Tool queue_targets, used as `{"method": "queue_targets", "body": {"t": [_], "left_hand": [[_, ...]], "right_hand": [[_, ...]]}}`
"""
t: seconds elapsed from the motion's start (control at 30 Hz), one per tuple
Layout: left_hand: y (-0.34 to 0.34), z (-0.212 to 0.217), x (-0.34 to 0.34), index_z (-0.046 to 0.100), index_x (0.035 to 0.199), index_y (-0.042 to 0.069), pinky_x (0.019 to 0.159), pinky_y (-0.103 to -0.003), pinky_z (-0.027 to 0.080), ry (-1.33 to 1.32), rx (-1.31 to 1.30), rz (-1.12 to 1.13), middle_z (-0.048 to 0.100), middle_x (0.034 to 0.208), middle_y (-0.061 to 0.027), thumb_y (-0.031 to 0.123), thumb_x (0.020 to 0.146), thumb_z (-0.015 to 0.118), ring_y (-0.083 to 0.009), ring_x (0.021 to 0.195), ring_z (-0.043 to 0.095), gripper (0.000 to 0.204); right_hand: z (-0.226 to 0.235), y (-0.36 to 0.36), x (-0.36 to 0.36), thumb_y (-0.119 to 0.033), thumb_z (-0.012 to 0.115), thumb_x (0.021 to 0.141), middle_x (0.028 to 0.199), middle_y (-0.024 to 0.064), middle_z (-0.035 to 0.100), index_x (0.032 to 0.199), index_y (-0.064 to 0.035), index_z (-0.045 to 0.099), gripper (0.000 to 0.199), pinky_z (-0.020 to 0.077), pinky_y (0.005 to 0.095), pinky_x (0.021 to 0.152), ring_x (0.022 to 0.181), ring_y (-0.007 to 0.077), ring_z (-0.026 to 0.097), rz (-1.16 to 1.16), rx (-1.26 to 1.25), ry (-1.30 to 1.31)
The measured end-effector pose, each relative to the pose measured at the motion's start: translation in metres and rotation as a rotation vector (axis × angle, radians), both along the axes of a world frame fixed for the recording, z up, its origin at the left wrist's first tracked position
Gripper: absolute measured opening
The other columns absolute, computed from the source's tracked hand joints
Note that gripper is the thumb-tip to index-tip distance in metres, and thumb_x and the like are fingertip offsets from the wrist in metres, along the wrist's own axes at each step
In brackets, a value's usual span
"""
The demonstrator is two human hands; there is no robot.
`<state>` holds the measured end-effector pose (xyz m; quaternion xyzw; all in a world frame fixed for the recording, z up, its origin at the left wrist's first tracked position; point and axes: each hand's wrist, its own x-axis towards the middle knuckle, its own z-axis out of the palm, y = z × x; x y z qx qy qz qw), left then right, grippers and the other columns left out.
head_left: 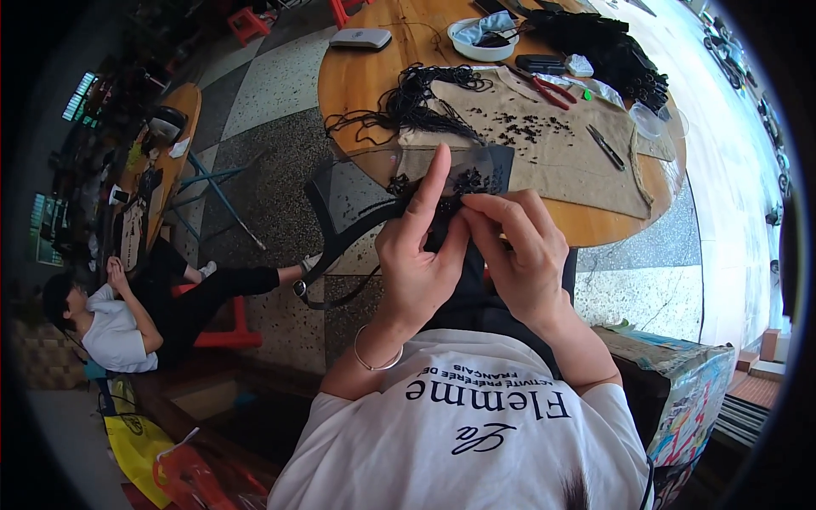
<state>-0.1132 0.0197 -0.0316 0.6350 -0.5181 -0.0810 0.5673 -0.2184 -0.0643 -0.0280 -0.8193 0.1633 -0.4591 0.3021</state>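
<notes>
A black sheer mesh piece (pixel 359 194) with dark trim, clusters of black beads (pixel 467 181) and a buckled strap (pixel 321 270) is held up at the table's near edge. My left hand (pixel 422 251) grips its lower part, the index finger pointing up across the mesh and the thumb toward the beads. Close beside it, my right hand (pixel 520 246) pinches thumb and forefinger together at the beaded part. What lies between those fingertips is too small to make out. Beyond my hands, loose black beads (pixel 531 129) are scattered over a beige cloth (pixel 586 174).
On the round wooden table (pixel 408 17) are black cords (pixel 425 98), red-handled pliers (pixel 552 92), small dark snips (pixel 606 146), a white bowl (pixel 484 51) and a grey case (pixel 360 39). Another person (pixel 127 327) sits at the left by a second table. A covered box (pixel 680 374) stands at my right.
</notes>
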Motion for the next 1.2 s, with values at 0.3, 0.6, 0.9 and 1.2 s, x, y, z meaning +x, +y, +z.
{"method": "queue_targets", "body": {"t": [0.3, 0.6, 0.9, 1.2], "left_hand": [[-0.013, -0.004, 0.015, 0.034, 0.139, 0.003, 0.095, -0.027, 0.042, 0.664, -0.306, -0.398, 0.051, 0.128, -0.0093, -0.01, 0.079, 0.064, -0.015, 0.111, 0.052, 0.069], [-0.016, -0.01, 0.017, 0.033, 0.14, 0.004, 0.097, -0.028, 0.041, 0.708, -0.238, -0.498, 0.05, 0.129, -0.0097, -0.01, 0.077, 0.065, -0.0146, 0.114, 0.05, 0.071], [0.004, -0.01, 0.04, 0.051, 0.124, 0.0, 0.088, -0.025, 0.047, 0.677, -0.381, -0.318, 0.06, 0.11, -0.0084, -0.011, 0.078, 0.064, -0.0125, 0.098, 0.058, 0.05], [0.027, -0.009, 0.073, 0.054, 0.117, -0.005, 0.085, -0.031, 0.049, 0.947, -0.559, -0.118, 0.062, 0.107, -0.0118, 0.029, 0.095, 0.049, -0.0188, 0.093, 0.061, 0.04]], "right_hand": [[-0.041, -0.066, -0.022, -0.01, 0.054, 0.091, 0.1, 0.0051, 0.063, 0.116, -0.0023, 0.054, 0.026, 0.0507, 0.0279, 0.078, 0.091, 0.0126, 0.06, 0.464, 1.281, -0.293], [-0.04, -0.035, 0.002, -0.015, 0.052, 0.091, 0.118, 0.0124, 0.059, 0.123, -0.0002, 0.051, 0.036, 0.0505, 0.0295, 0.084, 0.1, 0.0191, 0.061, 0.682, 1.753, -0.243], [-0.072, -0.103, -0.038, -0.006, 0.044, 0.092, 0.095, 0.003, 0.052, 0.106, -0.0011, 0.048, 0.015, 0.042, 0.0148, 0.05, 0.066, 0.0041, 0.053, 0.715, 1.676, -0.784], [-0.115, -0.22, -0.215, 0.007, 0.041, 0.09, 0.084, 0.0081, 0.045, 0.101, 0.0034, 0.043, 0.011, 0.0457, 0.0244, 0.065, 0.071, 0.0158, 0.047, 0.656, 1.606, -1.225]]}}
